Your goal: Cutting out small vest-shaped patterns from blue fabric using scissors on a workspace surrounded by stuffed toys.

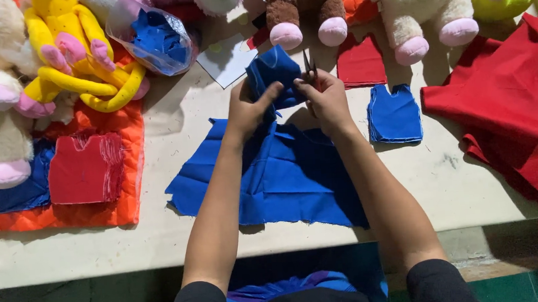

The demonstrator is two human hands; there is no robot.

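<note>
left hand (pixel 248 108) pinches a blue fabric piece (pixel 274 70); right hand (pixel 327 99) grips scissors (pixel 308 66) beside it. bare table (pixel 172 117) left of them; plush toys (pixel 300 7) crowd just beyond, blue cutouts (pixel 394 114) right.

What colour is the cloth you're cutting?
Blue cloth, seen in the head view.

A pale desk (pixel 172 113) carries it all. Blue fabric (pixel 284 181) spreads across the middle, a stack of cut blue pieces (pixel 394 114) just right of it. Red cloth (pixel 519 114) drapes the right end, an orange quilted mat (pixel 109 127) covers the left, and plush toys (pixel 420 8) line the far edge.
</note>
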